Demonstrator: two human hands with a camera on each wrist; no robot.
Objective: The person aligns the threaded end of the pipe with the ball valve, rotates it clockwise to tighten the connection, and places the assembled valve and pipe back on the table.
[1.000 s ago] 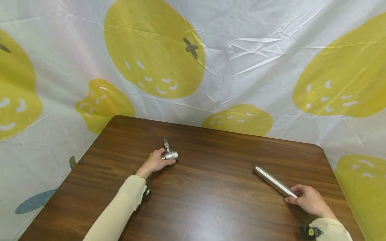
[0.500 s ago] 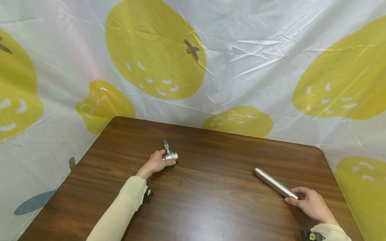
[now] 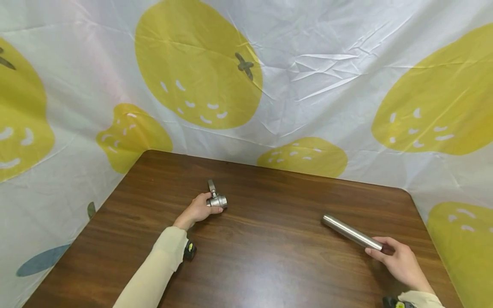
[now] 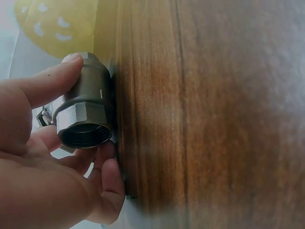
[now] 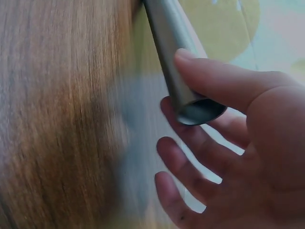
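Diagonally, the tube (image 3: 351, 232) lay on the bench (image 3: 269, 256), near end pinched by right hand (image 3: 400, 263); left hand (image 3: 196, 209) gripped the valve (image 3: 216, 199).

Hands on valve (image 3: 216, 199) and tube (image 3: 351, 232) (wooden table (image 3: 262, 256)).

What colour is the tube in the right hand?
Plain silver-grey: a smooth, hollow metal tube, unpatterned. The head view shows it best.

- Left hand (image 3: 197, 208): forearm stretched forward in a cream sleeve, thumb and fingers (image 4: 108, 177) curled, pinching from both sides
- Right hand (image 3: 398, 262): low at the right, thumb on top, fingers (image 5: 188, 162) loosely curled beneath
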